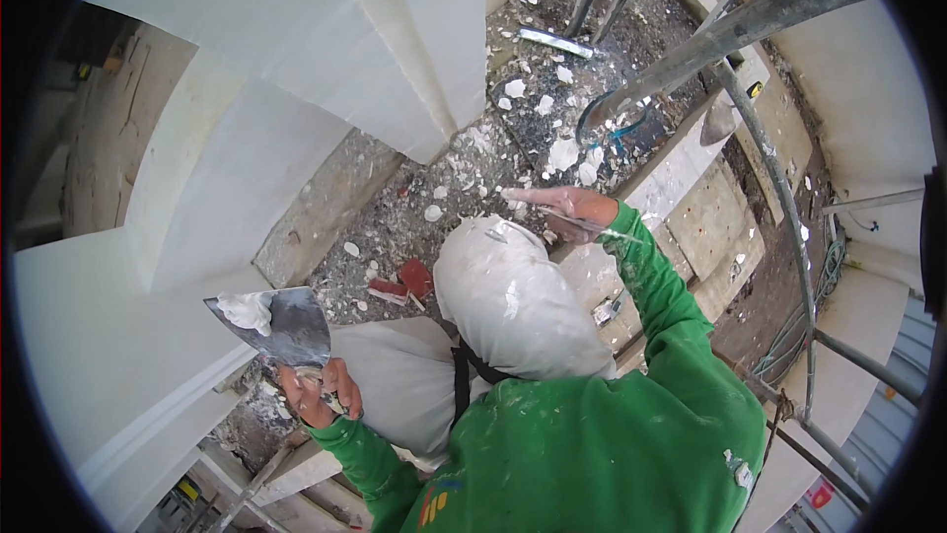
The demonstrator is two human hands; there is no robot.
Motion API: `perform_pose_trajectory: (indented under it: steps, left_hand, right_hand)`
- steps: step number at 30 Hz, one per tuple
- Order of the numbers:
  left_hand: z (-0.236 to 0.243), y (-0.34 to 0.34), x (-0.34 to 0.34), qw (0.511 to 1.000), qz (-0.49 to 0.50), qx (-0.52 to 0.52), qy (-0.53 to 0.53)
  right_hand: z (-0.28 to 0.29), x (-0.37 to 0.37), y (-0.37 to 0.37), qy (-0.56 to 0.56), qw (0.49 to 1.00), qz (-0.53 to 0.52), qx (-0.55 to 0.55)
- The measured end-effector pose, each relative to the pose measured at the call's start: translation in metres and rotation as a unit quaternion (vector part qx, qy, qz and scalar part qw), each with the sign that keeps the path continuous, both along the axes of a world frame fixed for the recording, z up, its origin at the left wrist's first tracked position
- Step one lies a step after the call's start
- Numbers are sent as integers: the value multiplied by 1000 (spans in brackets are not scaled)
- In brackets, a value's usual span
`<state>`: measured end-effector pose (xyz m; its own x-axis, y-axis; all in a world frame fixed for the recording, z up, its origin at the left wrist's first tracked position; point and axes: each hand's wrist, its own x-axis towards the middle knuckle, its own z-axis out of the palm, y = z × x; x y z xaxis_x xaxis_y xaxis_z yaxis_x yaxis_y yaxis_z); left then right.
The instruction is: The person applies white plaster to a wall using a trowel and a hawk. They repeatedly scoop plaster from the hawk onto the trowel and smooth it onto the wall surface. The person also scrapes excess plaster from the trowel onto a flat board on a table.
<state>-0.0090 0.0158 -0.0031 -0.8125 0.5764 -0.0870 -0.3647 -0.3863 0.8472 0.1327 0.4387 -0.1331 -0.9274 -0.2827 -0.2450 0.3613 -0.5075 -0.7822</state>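
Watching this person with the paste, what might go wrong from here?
The white paste sits near the outer edge of the putty knife in the left hand, so it might drop off if tilted.

White scraps litter the ground and could make footing slippery.

A metal pole slants nearby; someone might bump it.

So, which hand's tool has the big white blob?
The left hand's: its scraper carries a thick white blob on the blade. The right hand's thin tool, seen edge-on, shows no such lump.
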Motion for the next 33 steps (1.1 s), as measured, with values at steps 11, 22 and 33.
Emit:
perform_pose_trajectory:
  steps: [11,22,33]
  left_hand:
    - [50,45,-1,976,-40,-190,96]
    - [74,53,-3,940,25,-256,224]
    - [32,18,-18,961,139,-222,90]
  right_hand:
    - [173,-63,-53,224,713,-419,516]
    - [209,-102,-105,526,370,-154,750]
    - [-114,-98,5,-222,799,-555,65]
